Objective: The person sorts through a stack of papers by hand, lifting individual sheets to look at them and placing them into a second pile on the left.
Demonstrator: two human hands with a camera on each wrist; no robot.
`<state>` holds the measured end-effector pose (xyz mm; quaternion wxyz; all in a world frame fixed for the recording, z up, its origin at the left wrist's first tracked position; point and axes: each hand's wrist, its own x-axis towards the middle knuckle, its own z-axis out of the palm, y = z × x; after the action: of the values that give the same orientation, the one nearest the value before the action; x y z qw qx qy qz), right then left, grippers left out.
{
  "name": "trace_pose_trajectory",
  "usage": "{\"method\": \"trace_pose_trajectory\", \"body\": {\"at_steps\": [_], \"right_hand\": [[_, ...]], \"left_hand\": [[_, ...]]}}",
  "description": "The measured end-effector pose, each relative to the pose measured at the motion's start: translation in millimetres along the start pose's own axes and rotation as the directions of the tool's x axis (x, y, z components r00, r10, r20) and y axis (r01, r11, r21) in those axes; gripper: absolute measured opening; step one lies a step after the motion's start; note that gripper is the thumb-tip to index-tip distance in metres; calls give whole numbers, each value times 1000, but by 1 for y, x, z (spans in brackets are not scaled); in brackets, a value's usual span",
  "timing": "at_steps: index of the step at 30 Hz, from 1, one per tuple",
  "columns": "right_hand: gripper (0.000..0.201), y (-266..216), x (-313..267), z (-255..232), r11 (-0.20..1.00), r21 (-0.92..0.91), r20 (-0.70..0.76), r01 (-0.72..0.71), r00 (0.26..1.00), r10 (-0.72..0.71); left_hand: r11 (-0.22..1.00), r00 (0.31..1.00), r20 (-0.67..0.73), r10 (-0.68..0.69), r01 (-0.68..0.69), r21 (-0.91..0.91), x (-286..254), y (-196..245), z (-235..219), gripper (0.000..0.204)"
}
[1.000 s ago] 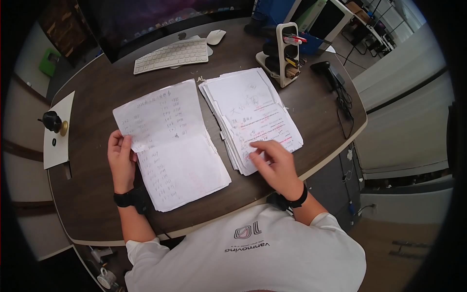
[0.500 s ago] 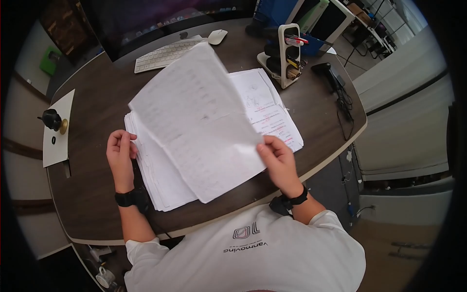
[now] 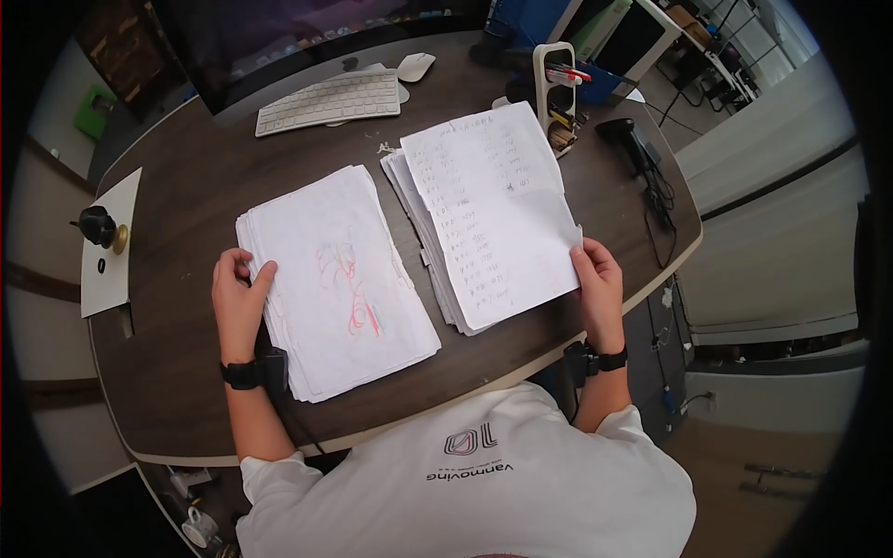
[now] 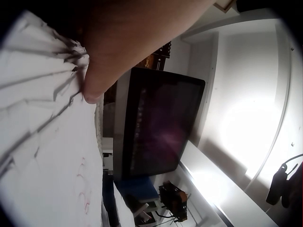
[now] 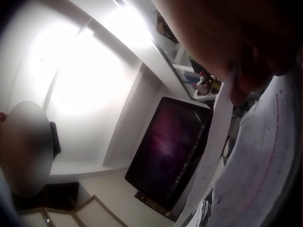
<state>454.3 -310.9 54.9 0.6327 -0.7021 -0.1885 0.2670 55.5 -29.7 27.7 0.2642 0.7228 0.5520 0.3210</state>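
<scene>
At the right, my right hand (image 3: 600, 284) pinches the lower right edge of a sheet of paper (image 3: 488, 214) covered with handwritten columns. That sheet overlies the right paper stack (image 3: 423, 237), whose layered left edge shows beneath it. In the right wrist view the sheet stands lifted from a printed page (image 5: 255, 161) with red marks. My left hand (image 3: 244, 288) rests beside the left paper stack (image 3: 339, 367), its thumb at the stack's left edge and its fingers loosely bent. A red and pink scribbled drawing (image 3: 353, 288) marks that stack's top page.
A white keyboard (image 3: 330, 100) and mouse (image 3: 416, 67) lie before the monitor (image 3: 307, 42). Behind the right stack stands a white pen holder (image 3: 541, 74). A black handheld device (image 3: 625, 139) with a cable lies at the right. A small black object (image 3: 96, 226) stands far left.
My right hand took the handwritten sheet from the left stack, carried it right and laid it over the right stack. The drawing on the left stack came into view. My left thumb moved to the stack's edge.
</scene>
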Motion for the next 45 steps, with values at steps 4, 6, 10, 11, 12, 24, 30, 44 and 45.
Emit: {"method": "trace_pose_trajectory", "body": {"at_steps": [4,6,10,11,12,24,30,44,45], "right_hand": [[31,16,10,1,994,-47,10,100,995,-99],[33,18,11,0,968,-192,11,162,987,-163],[33,8,2,8,873,-453,-17,180,978,-210],[32,2,-3,14,733,-620,-19,279,929,-369],[31,-3,-6,19,552,-758,18,348,857,-515],[37,-16,-74,148,346,-627,708,698,696,-120],[37,0,-62,160,473,-544,691,693,690,-216],[26,-6,-65,133,520,-567,640,639,739,-210],[26,-5,-66,133,523,-565,642,638,738,-207]], "left_hand": [[998,999,18,41,-42,51,0,0,1,36],[997,1000,13,27,-28,73,-3,4,0,35],[996,1000,11,24,-25,91,-2,0,3,35],[996,1000,10,14,-15,92,-3,-1,4,35],[998,1000,21,16,-18,67,-3,1,4,34],[998,999,34,-21,18,61,-2,-3,0,37],[999,998,32,-45,44,28,2,-4,-1,36],[1000,998,51,-21,21,7,2,-8,1,32],[1000,999,51,-17,17,-9,2,-8,0,33]]}}
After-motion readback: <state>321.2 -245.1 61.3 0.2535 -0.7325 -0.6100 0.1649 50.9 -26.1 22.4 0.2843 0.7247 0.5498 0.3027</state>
